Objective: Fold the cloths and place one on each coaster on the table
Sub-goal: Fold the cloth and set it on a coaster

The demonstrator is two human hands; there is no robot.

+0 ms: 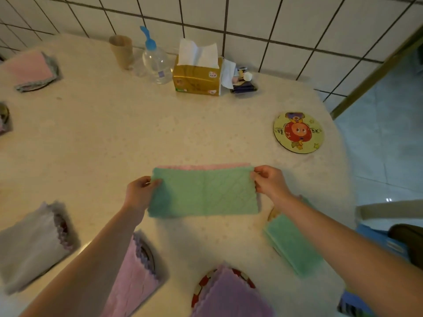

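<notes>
Purple cloth [231,294] nearest, left hand [139,193], right hand [270,181] pinching green cloth [203,193] ends, bare coaster [298,132] beyond

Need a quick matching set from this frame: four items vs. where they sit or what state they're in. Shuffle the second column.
Things:
1. green cloth
2. bare coaster
3. tissue box
4. grey cloth

States or places:
A. by the tiled wall
B. far right, nothing on it
C. pinched at both ends by left hand and right hand
D. folded, near left

Pairs: 1-C, 2-B, 3-A, 4-D
</notes>
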